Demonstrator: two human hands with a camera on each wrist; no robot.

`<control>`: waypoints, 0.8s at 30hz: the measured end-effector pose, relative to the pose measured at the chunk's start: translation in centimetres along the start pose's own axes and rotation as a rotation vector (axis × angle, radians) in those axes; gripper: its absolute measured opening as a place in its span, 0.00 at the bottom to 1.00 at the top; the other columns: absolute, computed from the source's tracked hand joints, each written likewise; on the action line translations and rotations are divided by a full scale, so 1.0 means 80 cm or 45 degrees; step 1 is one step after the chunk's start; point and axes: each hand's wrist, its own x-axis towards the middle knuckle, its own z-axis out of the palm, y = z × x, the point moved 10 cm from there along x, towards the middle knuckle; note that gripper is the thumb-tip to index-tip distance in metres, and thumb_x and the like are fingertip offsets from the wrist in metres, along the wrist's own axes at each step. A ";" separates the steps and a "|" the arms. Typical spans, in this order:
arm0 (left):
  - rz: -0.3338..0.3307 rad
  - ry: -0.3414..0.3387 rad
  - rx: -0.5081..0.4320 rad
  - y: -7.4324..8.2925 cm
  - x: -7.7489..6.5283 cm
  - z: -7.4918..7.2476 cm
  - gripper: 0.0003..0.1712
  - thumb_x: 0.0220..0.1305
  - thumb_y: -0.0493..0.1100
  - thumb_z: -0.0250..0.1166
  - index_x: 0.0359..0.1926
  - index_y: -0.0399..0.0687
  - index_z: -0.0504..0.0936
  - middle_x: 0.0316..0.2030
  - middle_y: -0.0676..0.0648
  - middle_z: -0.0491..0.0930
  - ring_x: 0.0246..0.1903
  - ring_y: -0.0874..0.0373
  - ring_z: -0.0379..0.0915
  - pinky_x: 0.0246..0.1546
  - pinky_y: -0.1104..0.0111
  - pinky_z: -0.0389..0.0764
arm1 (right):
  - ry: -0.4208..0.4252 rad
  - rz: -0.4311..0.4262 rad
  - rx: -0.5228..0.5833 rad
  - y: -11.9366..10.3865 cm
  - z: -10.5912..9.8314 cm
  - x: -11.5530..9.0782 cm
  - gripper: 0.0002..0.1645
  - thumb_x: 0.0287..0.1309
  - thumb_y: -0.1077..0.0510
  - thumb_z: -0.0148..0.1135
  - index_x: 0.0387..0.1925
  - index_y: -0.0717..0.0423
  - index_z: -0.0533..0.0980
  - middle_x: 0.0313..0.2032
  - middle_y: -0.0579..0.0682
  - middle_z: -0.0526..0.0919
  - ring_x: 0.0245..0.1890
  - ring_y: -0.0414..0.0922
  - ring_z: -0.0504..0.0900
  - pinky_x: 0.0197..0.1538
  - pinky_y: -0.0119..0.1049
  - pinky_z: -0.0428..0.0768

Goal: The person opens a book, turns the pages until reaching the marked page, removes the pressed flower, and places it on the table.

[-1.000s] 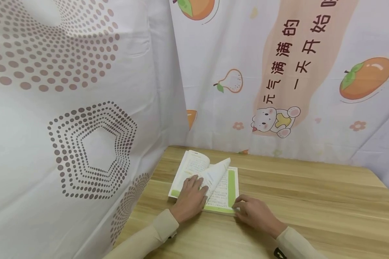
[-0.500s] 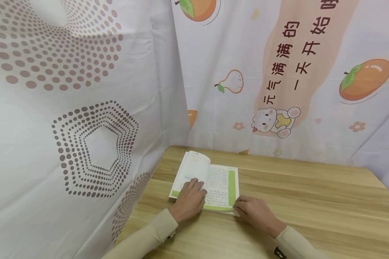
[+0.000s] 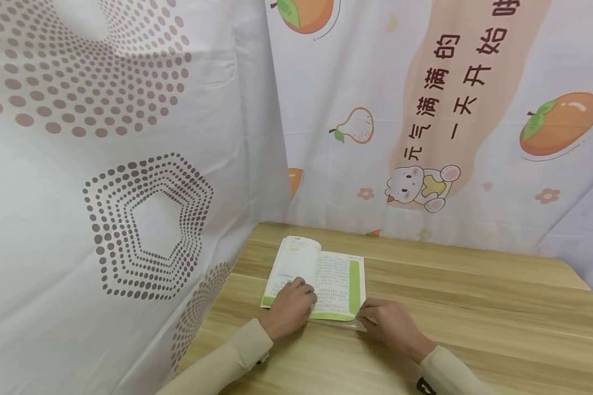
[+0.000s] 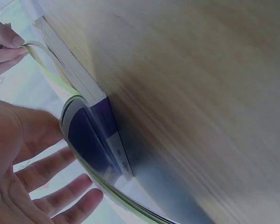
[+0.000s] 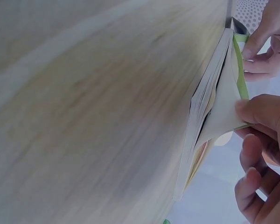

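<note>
An open book (image 3: 332,280) lies on the wooden table, its pages printed in small text with green borders. My left hand (image 3: 289,307) rests on the lower part of the left page, near the spine. In the left wrist view its fingers (image 4: 65,191) are spread and fairly straight against the page. At the bottom right corner, my right hand (image 3: 390,326) pinches a page (image 5: 224,112) between thumb and forefinger. That page bows up from the thick block of pages (image 5: 205,98) under it. The other right fingers curl loosely, off the book.
The wooden table (image 3: 454,307) extends to the right of the book. A white curtain with dotted patterns (image 3: 148,225) hangs along the left side. Behind the table hangs a cloth with fruit prints and lettering (image 3: 361,164).
The page that stood half turned has come down on the left side. My left hand has drawn slightly toward me, and my right hand has lifted the corner of the right page.
</note>
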 end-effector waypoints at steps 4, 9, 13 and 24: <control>0.015 0.029 -0.023 0.004 0.001 -0.003 0.15 0.64 0.58 0.72 0.33 0.53 0.89 0.38 0.53 0.87 0.38 0.57 0.74 0.39 0.66 0.79 | -0.009 0.018 -0.006 0.001 0.000 0.000 0.08 0.49 0.62 0.79 0.30 0.44 0.89 0.34 0.35 0.87 0.33 0.32 0.84 0.32 0.31 0.83; 0.043 0.030 0.035 0.008 0.002 -0.001 0.29 0.53 0.74 0.70 0.33 0.54 0.88 0.36 0.53 0.86 0.34 0.59 0.71 0.35 0.68 0.77 | -0.021 0.038 -0.009 0.004 0.000 0.000 0.08 0.49 0.61 0.79 0.29 0.44 0.89 0.34 0.35 0.87 0.34 0.32 0.85 0.32 0.32 0.83; 0.046 0.016 0.055 0.009 0.002 0.003 0.28 0.52 0.74 0.70 0.33 0.56 0.89 0.34 0.55 0.85 0.32 0.60 0.68 0.31 0.70 0.72 | -0.038 0.070 0.017 0.006 -0.002 0.000 0.07 0.50 0.60 0.79 0.29 0.43 0.90 0.35 0.35 0.88 0.35 0.34 0.86 0.34 0.34 0.84; 0.046 0.023 0.045 0.010 0.004 0.001 0.15 0.68 0.59 0.68 0.28 0.59 0.92 0.31 0.56 0.85 0.28 0.60 0.64 0.26 0.72 0.65 | 0.020 0.258 0.116 0.024 -0.011 0.002 0.18 0.52 0.60 0.79 0.46 0.52 0.86 0.47 0.47 0.87 0.24 0.26 0.72 0.26 0.27 0.75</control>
